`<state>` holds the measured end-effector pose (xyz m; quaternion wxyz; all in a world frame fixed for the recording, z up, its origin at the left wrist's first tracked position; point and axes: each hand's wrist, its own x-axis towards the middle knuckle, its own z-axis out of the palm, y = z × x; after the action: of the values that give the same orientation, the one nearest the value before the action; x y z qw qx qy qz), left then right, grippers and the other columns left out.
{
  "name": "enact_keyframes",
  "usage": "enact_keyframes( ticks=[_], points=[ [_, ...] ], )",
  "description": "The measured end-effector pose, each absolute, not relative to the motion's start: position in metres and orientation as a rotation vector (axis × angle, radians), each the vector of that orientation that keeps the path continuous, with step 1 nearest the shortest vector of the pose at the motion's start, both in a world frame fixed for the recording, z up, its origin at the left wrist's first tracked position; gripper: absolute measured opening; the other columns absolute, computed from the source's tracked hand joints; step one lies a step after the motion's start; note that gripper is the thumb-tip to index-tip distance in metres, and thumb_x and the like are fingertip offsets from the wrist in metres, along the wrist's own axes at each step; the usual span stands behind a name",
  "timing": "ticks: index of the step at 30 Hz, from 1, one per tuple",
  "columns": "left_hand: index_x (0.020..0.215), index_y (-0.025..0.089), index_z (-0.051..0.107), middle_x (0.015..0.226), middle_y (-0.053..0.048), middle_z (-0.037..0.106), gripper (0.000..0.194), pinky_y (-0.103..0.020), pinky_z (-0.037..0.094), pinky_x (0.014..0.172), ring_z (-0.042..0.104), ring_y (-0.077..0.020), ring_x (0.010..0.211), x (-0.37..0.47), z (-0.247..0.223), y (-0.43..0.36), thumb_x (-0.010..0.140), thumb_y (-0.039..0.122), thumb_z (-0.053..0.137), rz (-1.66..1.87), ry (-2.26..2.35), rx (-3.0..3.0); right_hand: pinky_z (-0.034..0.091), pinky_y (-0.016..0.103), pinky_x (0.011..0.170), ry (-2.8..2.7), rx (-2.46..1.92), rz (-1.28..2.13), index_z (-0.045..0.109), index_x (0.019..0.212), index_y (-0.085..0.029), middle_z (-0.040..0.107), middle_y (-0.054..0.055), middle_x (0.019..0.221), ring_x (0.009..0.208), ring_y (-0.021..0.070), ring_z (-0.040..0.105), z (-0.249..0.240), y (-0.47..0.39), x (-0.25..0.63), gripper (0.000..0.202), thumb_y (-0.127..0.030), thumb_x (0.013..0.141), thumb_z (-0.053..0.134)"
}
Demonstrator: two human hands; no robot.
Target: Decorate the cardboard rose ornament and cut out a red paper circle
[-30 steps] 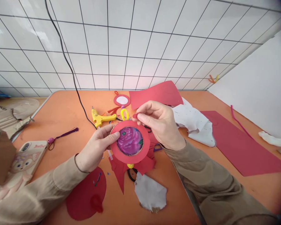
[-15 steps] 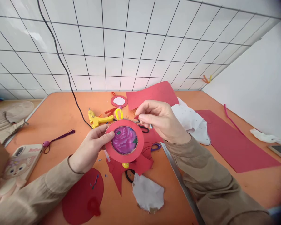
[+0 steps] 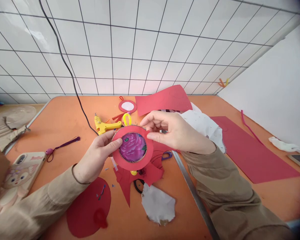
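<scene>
A round red frame (image 3: 116, 153) with a purple flower picture (image 3: 132, 147) in its middle is held above the table, a yellow loop (image 3: 127, 119) at its top. My left hand (image 3: 96, 155) pinches its left edge, thumb on the front. At the upper right rim is my right hand (image 3: 168, 131), fingers bent, thumb and fingertips near or touching the edge; whether they hold anything small is not clear. A yellow bead (image 3: 133, 173) shows just below the frame.
On the orange table (image 3: 57, 116) lie a yellow glue gun (image 3: 106, 126), red paper (image 3: 165, 98), red scraps (image 3: 126, 186), white cloth (image 3: 158, 203), a phone (image 3: 25, 176), a purple tassel (image 3: 65, 145) and a small red-rimmed disc (image 3: 127, 106). A black cable (image 3: 73, 83) hangs at the left.
My right hand has moved down and slightly left, to the frame's upper right rim. My left hand keeps its hold on the frame. The view has shifted slightly.
</scene>
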<state>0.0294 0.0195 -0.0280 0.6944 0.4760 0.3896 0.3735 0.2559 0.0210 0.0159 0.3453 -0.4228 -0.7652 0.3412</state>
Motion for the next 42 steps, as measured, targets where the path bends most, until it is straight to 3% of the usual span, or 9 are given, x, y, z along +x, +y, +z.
enact_keyframes(
  ticks=[2,6,17,25,36,42],
  points=[
    [0.093,0.017,0.074,0.085,-0.005,0.072,0.022,-0.024,0.049,0.064,0.062,-0.0156,0.072,0.029,-0.028,0.020,0.080,0.036,0.073,0.838,0.878,1.073,0.051,0.027,0.061,-2.017,-1.152,0.830,0.064,0.097,-0.020,0.065,0.000,0.078,0.070,0.0132,0.061,0.016,0.021,0.259,0.020,-0.015,0.078,0.066],
    [0.095,0.017,0.074,0.086,-0.006,0.073,0.024,-0.026,0.049,0.065,0.063,-0.0175,0.074,0.030,-0.028,0.020,0.080,0.036,0.073,0.845,0.884,1.074,0.048,0.028,0.059,-2.054,-1.219,0.725,0.069,0.081,-0.021,0.067,0.000,0.073,0.066,0.0133,0.060,0.020,0.020,0.262,0.007,-0.015,0.078,0.066],
    [0.093,0.018,0.075,0.080,-0.003,0.070,0.022,-0.023,0.048,0.062,0.060,-0.0144,0.070,0.031,-0.027,0.020,0.078,0.034,0.075,0.831,0.880,1.061,0.039,0.030,0.061,-2.341,-1.135,0.388,0.071,0.080,-0.020,0.063,0.002,0.075,0.064,0.0127,0.055,0.024,0.017,0.261,0.024,-0.011,0.090,0.050],
    [0.093,0.018,0.074,0.078,-0.002,0.068,0.023,-0.022,0.047,0.061,0.058,-0.0141,0.070,0.031,-0.027,0.019,0.078,0.036,0.075,0.848,0.916,1.076,0.043,0.027,0.058,-2.201,-1.235,0.510,0.067,0.088,-0.019,0.066,-0.001,0.070,0.062,0.0123,0.058,0.020,0.017,0.256,0.013,-0.011,0.086,0.056],
    [0.094,0.019,0.075,0.081,-0.003,0.070,0.024,-0.024,0.048,0.061,0.059,-0.0151,0.069,0.026,-0.027,0.025,0.078,0.036,0.074,0.885,0.947,1.098,0.044,0.027,0.057,-2.040,-1.241,0.532,0.067,0.079,-0.020,0.065,-0.001,0.067,0.057,0.0117,0.056,0.011,0.026,0.256,0.015,-0.011,0.084,0.055],
    [0.093,0.016,0.076,0.076,-0.001,0.072,0.022,-0.021,0.047,0.058,0.060,-0.0135,0.066,0.003,0.002,0.042,0.076,0.031,0.077,1.001,1.069,1.157,0.045,0.029,0.059,-1.967,-1.346,0.430,0.066,0.074,-0.018,0.068,0.002,0.070,0.061,0.0143,0.060,-0.002,0.051,0.268,0.016,-0.008,0.079,0.055]
  ],
)
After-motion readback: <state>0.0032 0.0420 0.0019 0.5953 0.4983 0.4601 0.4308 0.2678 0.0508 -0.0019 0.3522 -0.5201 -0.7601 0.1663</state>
